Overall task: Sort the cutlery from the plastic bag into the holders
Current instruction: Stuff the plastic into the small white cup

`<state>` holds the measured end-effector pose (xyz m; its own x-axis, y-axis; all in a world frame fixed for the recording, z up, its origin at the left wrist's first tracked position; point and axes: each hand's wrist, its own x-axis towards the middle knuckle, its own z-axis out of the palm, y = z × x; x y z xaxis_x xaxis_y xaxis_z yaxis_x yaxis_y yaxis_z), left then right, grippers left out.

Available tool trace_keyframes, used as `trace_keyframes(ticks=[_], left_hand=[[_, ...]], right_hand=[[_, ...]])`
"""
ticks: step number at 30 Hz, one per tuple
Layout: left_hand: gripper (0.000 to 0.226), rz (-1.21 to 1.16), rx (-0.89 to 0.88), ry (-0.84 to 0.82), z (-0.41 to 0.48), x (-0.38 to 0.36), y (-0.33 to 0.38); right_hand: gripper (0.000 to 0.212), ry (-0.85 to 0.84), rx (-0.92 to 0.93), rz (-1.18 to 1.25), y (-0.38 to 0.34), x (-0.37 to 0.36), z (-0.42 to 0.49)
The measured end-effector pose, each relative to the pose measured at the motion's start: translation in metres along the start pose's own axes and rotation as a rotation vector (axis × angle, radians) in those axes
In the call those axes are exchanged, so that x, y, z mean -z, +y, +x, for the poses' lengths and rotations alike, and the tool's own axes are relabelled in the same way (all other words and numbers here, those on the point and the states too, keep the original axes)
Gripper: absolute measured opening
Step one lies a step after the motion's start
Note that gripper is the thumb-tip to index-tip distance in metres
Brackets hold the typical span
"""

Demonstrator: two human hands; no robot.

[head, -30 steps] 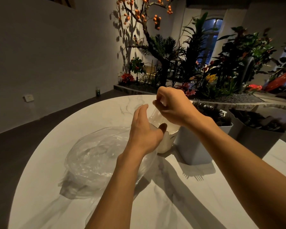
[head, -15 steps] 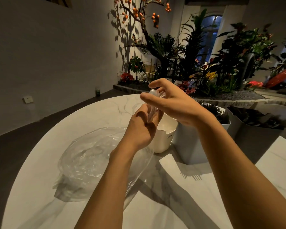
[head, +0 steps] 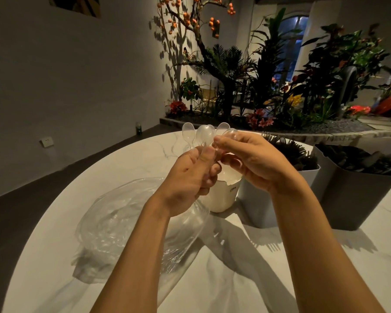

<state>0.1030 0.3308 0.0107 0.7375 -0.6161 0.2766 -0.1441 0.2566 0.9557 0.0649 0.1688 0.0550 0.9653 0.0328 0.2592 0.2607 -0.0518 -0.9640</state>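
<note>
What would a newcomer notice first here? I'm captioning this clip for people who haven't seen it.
First, the clear plastic spoons fanned out mid-frame, gripped by the left hand while the right hand pinches one. Below left, a crumpled plastic bag lies on the marble table. Right of the hands stand three holders: white, pale grey, dark grey.

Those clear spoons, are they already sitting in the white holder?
No, the clear spoons are held up in the air by the left hand and right hand, above the white holder.
</note>
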Motion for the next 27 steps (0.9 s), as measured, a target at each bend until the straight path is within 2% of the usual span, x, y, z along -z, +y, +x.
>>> trace_keyframes(ticks=[3,6,9,11,13,18,20,24,27], left_hand=[[0.031,0.005,0.022,0.106,0.004,-0.002,-0.003],[0.024,0.021,0.018,0.261,0.009,0.001,-0.007],[0.021,0.163,-0.024,0.405,0.018,0.007,-0.016],[0.019,0.246,-0.041,0.475,0.023,0.01,-0.025],[0.021,0.269,-0.046,0.488,0.025,0.01,-0.03],[0.023,0.298,-0.029,0.425,0.024,0.008,-0.034],[0.024,0.294,-0.02,0.429,0.025,0.006,-0.036],[0.026,0.282,-0.014,0.453,0.026,0.007,-0.039],[0.027,0.287,-0.016,0.473,0.026,0.009,-0.04]], right_hand=[[0.029,0.047,0.0,-0.005,-0.002,-0.004,-0.001],[0.017,0.229,0.054,-0.112,-0.002,-0.01,0.003],[0.015,0.448,0.124,-0.43,0.005,-0.012,0.011],[0.014,0.514,0.147,-0.681,0.012,-0.011,0.014],[0.013,0.487,0.107,-0.826,0.016,-0.01,0.014],[0.007,0.298,-0.081,-0.889,0.029,-0.013,0.015],[0.015,0.26,-0.099,-0.956,0.033,-0.015,0.014],[0.014,0.103,-0.085,-1.121,0.041,-0.02,0.013],[0.03,0.034,-0.086,-1.176,0.046,-0.024,0.013]])
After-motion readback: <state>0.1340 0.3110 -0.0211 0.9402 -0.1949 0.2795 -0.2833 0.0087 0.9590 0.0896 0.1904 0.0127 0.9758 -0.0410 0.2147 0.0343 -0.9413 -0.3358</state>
